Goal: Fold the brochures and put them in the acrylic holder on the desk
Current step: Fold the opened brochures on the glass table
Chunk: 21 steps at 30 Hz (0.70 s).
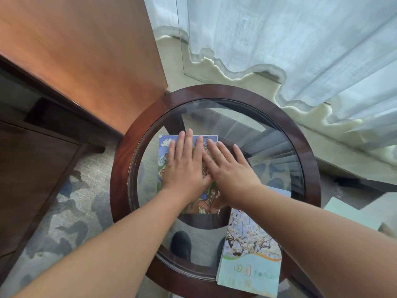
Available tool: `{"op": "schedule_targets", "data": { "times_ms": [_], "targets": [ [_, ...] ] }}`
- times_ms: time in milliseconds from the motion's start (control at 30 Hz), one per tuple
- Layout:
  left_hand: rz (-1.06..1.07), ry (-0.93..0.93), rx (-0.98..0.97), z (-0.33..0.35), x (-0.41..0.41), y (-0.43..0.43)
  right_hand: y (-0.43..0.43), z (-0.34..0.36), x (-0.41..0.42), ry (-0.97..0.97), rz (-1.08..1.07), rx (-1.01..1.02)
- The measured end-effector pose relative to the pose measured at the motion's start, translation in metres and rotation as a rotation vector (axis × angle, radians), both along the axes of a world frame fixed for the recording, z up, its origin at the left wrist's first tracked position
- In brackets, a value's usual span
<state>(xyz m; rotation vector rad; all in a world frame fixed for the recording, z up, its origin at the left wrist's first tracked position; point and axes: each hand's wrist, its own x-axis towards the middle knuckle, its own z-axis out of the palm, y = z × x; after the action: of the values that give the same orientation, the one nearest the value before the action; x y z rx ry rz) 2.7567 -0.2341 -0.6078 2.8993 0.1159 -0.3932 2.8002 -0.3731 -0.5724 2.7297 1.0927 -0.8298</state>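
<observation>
Brochure: we see the cartoon brochure (166, 151) lying flat on the glass of the table (120, 168), about mid-table; its long axis runs straight away from us.
Grip: neither hand grasps anything; the left hand (184, 166) and right hand (229, 168) lie palm-down with straight fingers, side by side and touching, both pressing on the brochure.
Key relation: the sheet sits directly under both palms, so nothing needs reaching; the left hand covers its middle, the right hand its right part and spills past that edge.
Step, as we judge it: flattening a fold; which edge carries the crease we cannot tell, since the hands hide most of the sheet.
Next brochure: a blossom brochure (251, 261) lies near our right side, over the table's near rim, its long axis also running roughly away from us; the right hand is plainly nearer to it.
Holder: not in view; we cannot say which way it lies from the hands.
</observation>
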Motion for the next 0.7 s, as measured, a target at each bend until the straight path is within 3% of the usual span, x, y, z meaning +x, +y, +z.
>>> {"op": "schedule_targets", "data": {
  "times_ms": [400, 700],
  "targets": [
    [-0.045, 0.041, 0.086, -0.009, 0.008, -0.002, 0.002, 0.002, 0.024, -0.003, -0.017, -0.030],
    [-0.170, 0.089, 0.118, -0.003, -0.070, 0.014, 0.001, -0.004, 0.022, -0.011, -0.016, -0.034]
  ]
}}
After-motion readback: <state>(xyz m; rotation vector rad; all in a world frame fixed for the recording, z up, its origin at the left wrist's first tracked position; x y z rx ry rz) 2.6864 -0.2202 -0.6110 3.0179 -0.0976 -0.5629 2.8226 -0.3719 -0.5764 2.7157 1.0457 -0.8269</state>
